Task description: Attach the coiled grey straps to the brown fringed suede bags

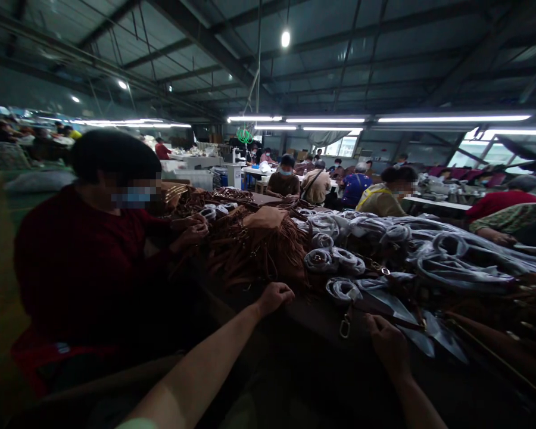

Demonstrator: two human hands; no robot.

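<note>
My left hand [274, 298] is over the dark tabletop, just in front of a fringed brown bag [263, 238]. Its fingers are curled together, and what they hold, if anything, is too small to see. My right hand [388, 345] is lower right with bent fingers, close to a thin brown strap [408, 325]; whether it grips the strap is hard to tell in the dim light. A metal clasp [345, 328] lies between my hands, below a coiled strap in clear plastic wrap [342, 290]. Clear plastic pieces [422, 339] lie beside my right hand.
Many plastic-wrapped coils [460, 256] are heaped across the table's right side. Brown leather parts with metal fittings [524, 322] lie at far right. A masked co-worker in dark red [89, 256] sits close on my left, hands at the pile. Other people work farther back.
</note>
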